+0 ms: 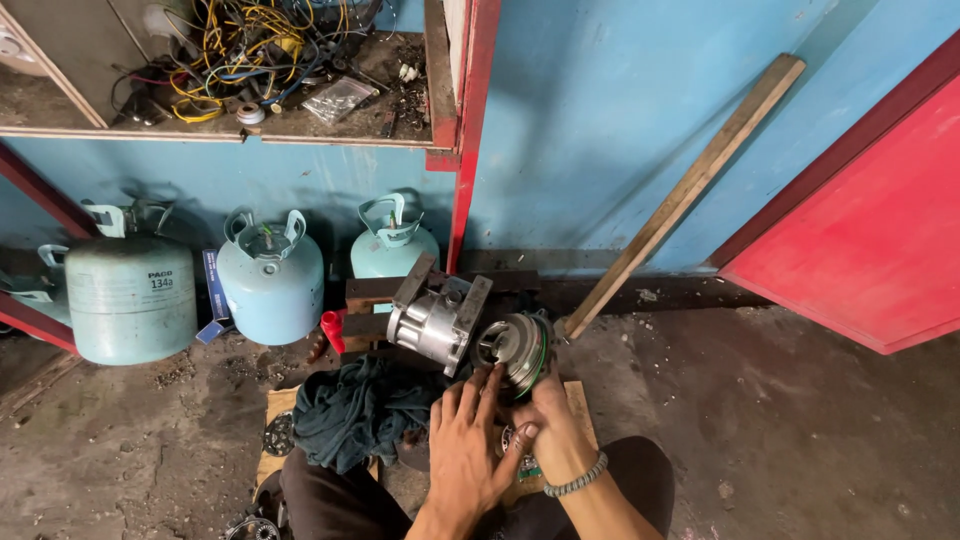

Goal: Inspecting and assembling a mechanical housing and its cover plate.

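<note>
- Left hand: palm down, fingers spread and extended forward; the fingertips reach the lower edge of the round metal housing. It grips nothing; the hand lies flat and open.
- Right hand: crosses in from the right, wrist bent, a beaded bracelet on the wrist. The fingers reach up against the underside of the round metal housing; whether they clasp it or only press on it cannot be told, since the fingertips are hidden behind the part.
- Round metal housing: stands on edge, open face toward the camera, a green ring around its rim. It sits on the floor just ahead of both hands, touching the silver compressor body to its left.
- Dark green rag: bunched on the wooden board, just beside the left hand.
- Three pale blue gas cylinders stand along the blue wall, well apart from the hands.
</note>
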